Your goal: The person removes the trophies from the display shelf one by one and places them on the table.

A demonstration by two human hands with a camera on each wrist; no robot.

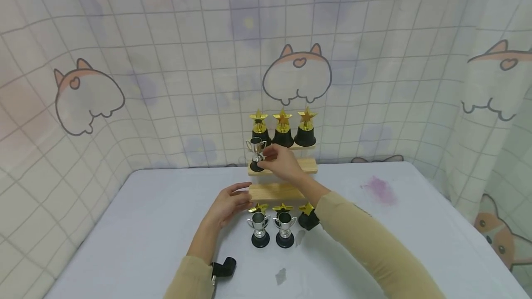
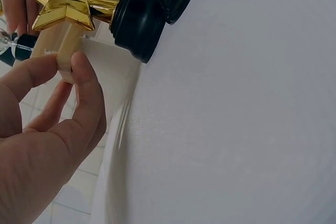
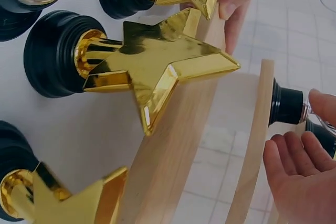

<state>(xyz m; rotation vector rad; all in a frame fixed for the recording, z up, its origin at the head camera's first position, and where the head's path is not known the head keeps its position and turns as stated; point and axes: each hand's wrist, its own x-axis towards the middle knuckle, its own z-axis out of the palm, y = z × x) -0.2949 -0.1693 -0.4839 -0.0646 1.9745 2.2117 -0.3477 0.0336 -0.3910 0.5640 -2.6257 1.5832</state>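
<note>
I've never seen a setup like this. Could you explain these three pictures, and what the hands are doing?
No machine arms here: these are a person's bare hands. The wide picture comes from a camera on the head; the two close ones come from cameras on the left and right wrists.

The left hand pinches one end of the lowest wooden shelf. The right hand is at a silver trophy cup standing on the middle shelf; I can't tell how firmly, if at all, it grips.

Three gold star trophies stand on the top shelf. On the white table, three more star trophies stand behind two silver cups.
</note>
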